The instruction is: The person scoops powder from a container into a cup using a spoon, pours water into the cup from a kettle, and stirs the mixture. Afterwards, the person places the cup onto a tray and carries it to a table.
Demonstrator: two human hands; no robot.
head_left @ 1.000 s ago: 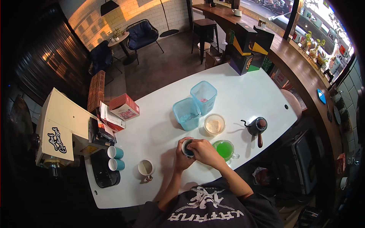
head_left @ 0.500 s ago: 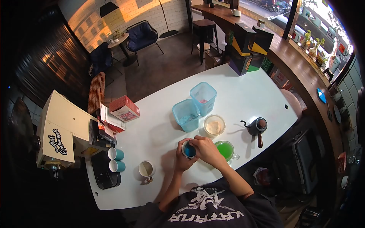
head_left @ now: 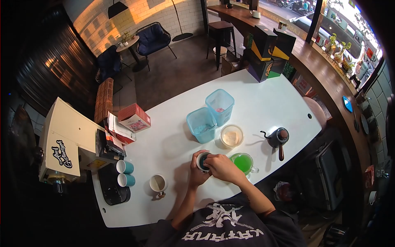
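Note:
My left hand (head_left: 196, 175) is wrapped round a small cup (head_left: 199, 158) with a pale rim and a dark blue inside. Over that cup, the fingers of my right hand (head_left: 223, 167) are pinched together and dip into its mouth. Whatever they hold is hidden. A glass cup of green liquid (head_left: 242, 162) stands just right of my right hand. Beyond my hands is a round tub of pale contents (head_left: 231, 136). Two translucent blue containers (head_left: 200, 123) stand behind it, one with a bit of pink inside. To the left sits a light mug (head_left: 158, 183).
A gooseneck kettle (head_left: 279, 138) stands on the white table (head_left: 263, 107) at the right. Two teal cups (head_left: 126, 180) lie at a black tray (head_left: 108, 185), near a cream machine (head_left: 68, 140). A red box (head_left: 135, 117) and dark boxes (head_left: 269, 51) stand along the edges.
My right hand's fingers have shifted slightly left and lower over the cup. The cup's inside looks darker than the brighter blue before. My left hand stays nearly in place.

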